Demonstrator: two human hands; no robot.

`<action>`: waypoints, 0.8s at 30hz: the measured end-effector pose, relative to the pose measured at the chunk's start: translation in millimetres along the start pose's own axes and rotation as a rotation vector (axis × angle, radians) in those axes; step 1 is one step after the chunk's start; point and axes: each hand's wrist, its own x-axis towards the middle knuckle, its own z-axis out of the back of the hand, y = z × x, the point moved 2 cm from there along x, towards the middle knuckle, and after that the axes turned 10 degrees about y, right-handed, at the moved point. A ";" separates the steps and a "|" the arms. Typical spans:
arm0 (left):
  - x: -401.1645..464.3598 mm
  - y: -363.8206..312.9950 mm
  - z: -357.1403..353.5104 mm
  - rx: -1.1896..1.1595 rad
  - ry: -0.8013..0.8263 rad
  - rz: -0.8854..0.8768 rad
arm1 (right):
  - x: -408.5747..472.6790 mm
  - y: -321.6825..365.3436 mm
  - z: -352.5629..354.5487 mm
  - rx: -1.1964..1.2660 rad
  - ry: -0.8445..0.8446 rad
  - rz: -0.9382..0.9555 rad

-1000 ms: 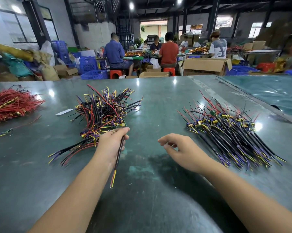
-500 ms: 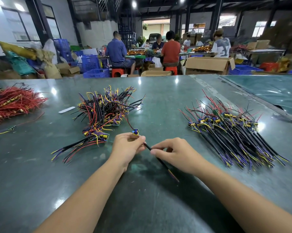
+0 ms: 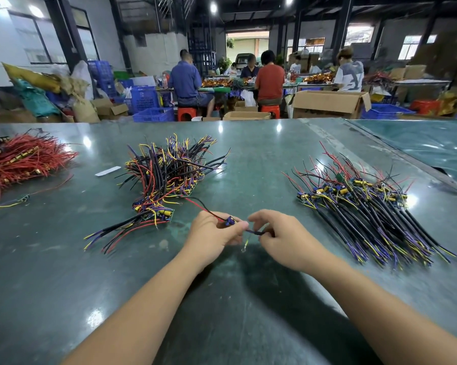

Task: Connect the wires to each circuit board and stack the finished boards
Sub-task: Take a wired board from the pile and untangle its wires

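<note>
My left hand [image 3: 213, 234] pinches a small blue circuit board [image 3: 230, 221] whose red and black leads trail back to the left. My right hand [image 3: 285, 237] pinches the black sheathed wire [image 3: 256, 232] coming off that board; a yellow wire tip [image 3: 245, 243] hangs below between the hands. Both hands are held just above the green table [image 3: 222, 299], near its middle. A tangled pile of wired boards [image 3: 169, 175] lies behind my left hand. A neater pile of wired boards [image 3: 367, 206] lies to the right of my right hand.
A heap of red wires [image 3: 22, 162] sits at the far left, with a loose board and wire [image 3: 19, 201] near it and a white strip [image 3: 107, 171] beside the tangled pile. Several people sit at tables behind, among boxes and blue crates.
My left hand lifted one wired board out of the tangled pile and carried it to the middle. My right hand came over and took hold of its black wire.
</note>
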 end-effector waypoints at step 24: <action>2.7 -6.8 59.6 -0.536 -0.540 0.059 | -3.9 -2.5 1.9 -0.076 -0.041 0.026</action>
